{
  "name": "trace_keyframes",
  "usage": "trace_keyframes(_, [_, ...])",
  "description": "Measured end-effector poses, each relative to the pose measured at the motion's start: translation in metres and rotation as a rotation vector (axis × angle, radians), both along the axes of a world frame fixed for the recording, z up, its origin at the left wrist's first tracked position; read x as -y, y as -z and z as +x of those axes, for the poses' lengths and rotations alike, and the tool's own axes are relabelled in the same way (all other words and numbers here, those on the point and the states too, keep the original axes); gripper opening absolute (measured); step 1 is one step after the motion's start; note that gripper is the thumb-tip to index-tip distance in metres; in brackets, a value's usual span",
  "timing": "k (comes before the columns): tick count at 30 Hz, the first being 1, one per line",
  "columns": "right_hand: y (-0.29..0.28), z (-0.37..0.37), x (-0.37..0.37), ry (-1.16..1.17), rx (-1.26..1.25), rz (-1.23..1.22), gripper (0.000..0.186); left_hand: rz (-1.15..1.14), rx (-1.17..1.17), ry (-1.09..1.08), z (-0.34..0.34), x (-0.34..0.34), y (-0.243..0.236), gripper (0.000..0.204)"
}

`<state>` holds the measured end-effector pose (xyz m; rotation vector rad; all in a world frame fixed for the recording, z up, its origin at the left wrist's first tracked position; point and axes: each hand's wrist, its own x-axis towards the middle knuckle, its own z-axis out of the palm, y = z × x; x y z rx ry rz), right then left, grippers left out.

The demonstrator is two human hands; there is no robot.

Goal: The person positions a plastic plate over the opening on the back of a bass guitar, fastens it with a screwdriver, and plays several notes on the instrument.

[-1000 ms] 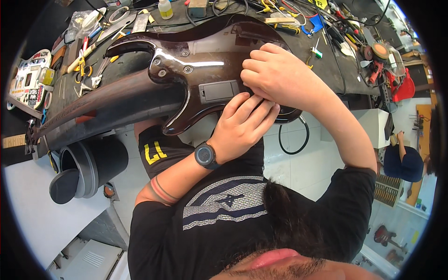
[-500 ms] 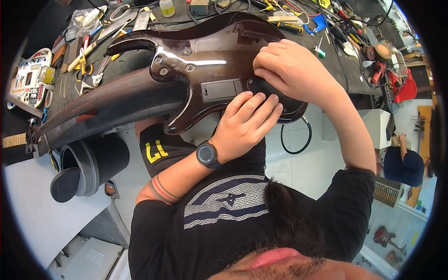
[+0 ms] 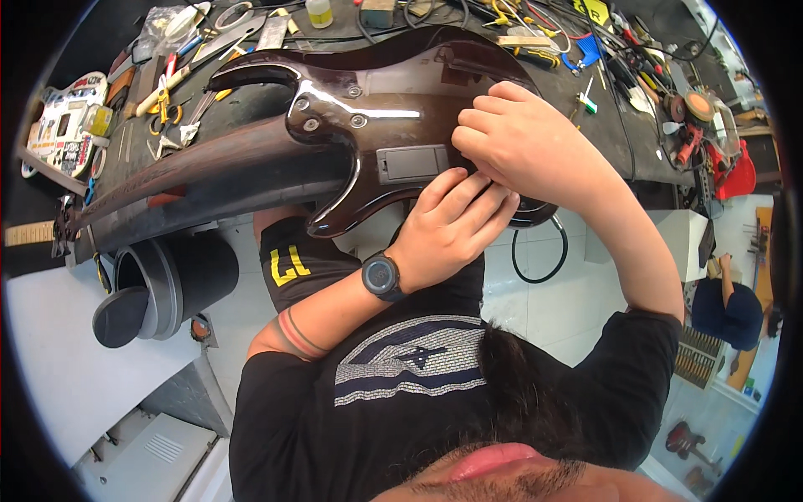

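Note:
A glossy dark brown guitar body lies face down along the bench's front edge, its long neck reaching left. Four neck bolts and a grey rectangular compartment cover show on its back. My left hand rests on the body just below that cover, fingers stretched and a little apart, fingertips near my right hand. My right hand is closed, fingers curled down on the body to the cover's right; whatever is in its fingertips is hidden. A black cable loops beneath the body.
The dark bench holds scattered tools, scissors, pliers, wires, a bottle and a red plastic item. A white guitar body sits left, a black bin below. A person in dark blue is at far right.
My right hand lifted slightly rightward half a second ago, uncovering a black area, and now curls back down beside my left fingertips. The whole view has shifted slightly to the right.

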<state>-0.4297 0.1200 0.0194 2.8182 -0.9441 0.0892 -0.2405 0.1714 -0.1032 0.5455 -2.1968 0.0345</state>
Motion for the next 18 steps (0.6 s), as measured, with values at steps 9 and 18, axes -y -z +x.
trace_keyframes(9, [0.009, 0.006, 0.006, -0.02, -0.125, -0.117, 0.018, 0.0, -0.005, -0.003, 0.001, -0.001, -0.002, 0.04])
trace_keyframes(18, [0.017, -0.022, 0.011, 0.156, 0.08, 0.027, 0.033, 0.042, 0.038, 0.06, 0.0, 0.001, -0.012, 0.041])
